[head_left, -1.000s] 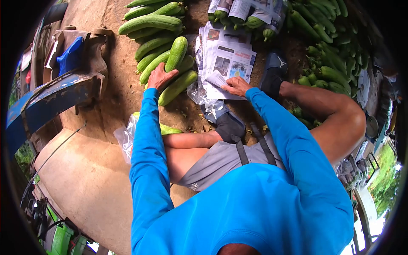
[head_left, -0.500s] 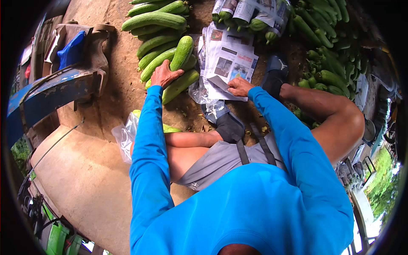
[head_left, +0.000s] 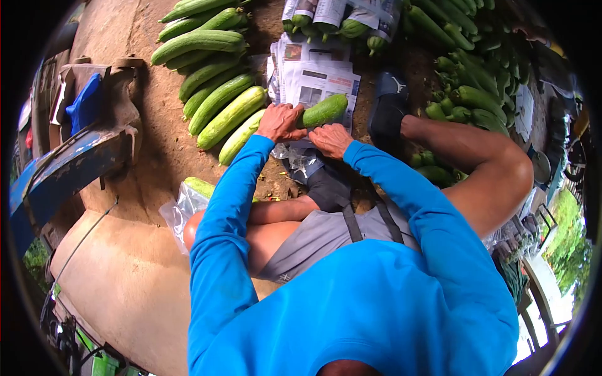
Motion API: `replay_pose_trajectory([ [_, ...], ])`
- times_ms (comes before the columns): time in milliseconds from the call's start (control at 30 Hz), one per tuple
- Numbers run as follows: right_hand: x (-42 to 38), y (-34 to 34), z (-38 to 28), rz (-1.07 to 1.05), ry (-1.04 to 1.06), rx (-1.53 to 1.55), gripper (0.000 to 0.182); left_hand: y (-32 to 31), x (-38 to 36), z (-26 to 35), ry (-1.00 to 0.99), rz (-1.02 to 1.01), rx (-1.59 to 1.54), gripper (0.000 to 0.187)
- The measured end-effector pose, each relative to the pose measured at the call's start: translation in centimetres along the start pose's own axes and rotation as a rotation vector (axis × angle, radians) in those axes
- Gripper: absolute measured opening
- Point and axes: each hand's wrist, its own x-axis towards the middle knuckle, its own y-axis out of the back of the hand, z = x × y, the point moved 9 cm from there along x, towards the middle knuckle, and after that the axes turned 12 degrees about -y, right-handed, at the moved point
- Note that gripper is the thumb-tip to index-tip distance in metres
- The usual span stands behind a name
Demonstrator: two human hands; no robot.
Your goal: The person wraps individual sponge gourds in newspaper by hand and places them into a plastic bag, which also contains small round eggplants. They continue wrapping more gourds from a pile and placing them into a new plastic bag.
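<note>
Ground: bare dirt, newspaper stack (head_left: 316, 81) ahead.
Left hand (head_left: 280, 122): clenched on gourd (head_left: 323, 110) over the stack.
Right hand (head_left: 331, 139): fingers curled beside the gourd; hold unclear.
Tip: centre it on the sheet.

A: How much of the gourd (head_left: 323, 109) is covered?
B: Its near end is hidden inside the grip of the left hand (head_left: 280, 121). The newspaper sheets (head_left: 313, 81) are partly covered by it and by the right hand (head_left: 330, 139).

A: And the print?
B: Too small to be read. The wrapped bundles (head_left: 338, 14) are cut off by the top edge, and the far pile (head_left: 476, 69) is blurred.
</note>
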Motion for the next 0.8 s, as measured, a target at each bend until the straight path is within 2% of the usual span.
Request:
replay_pose_trajectory([
  [67,-1.9,0.6,-0.7,0.1,0.081,-0.013,0.021,-1.7,0.1,0.1,0.001,-0.063,0.004,0.063],
  [133,-2.8,0.1,-0.4,0.069,0.021,0.001,0.025,-2.1,0.1,0.5,-0.046,-0.07,0.089,0.062],
  [167,-3.1,-0.2,-0.1,0.039,-0.029,0.009,0.028,-2.9,0.2,0.2,-0.026,-0.142,0.113,0.064],
  [267,-3.9,0.6,0.3,0.079,-0.082,-0.016,0.038,-2.3,0.6,1.5,-0.108,-0.151,0.192,0.064],
  [400,-4.7,2.3,0.4,0.226,-0.067,0.0,0.038,-2.9,1.7,3.2,-0.176,-0.075,0.209,0.064],
  [467,-4.8,2.8,0.4,0.315,-0.053,-0.005,0.033,-3.2,2.2,4.2,-0.194,-0.096,0.202,0.062],
  [600,-4.6,2.0,1.4,0.282,-0.05,0.028,0.028,-4.6,1.8,3.6,-0.228,-0.05,0.238,0.061],
  [733,-4.3,3.0,3.5,0.278,-0.156,0.298,0.02,-2.8,1.3,2.0,-0.181,-0.103,0.07,0.058],
  [767,-4.1,3.3,4.1,0.246,-0.189,0.381,0.018,-1.2,1.3,2.2,-0.179,0.039,0.062,0.054],
  [800,-4.2,4.9,4.2,0.36,-0.113,0.445,0.017,0.8,1.3,3.0,-0.219,0.165,0.042,0.051],
])
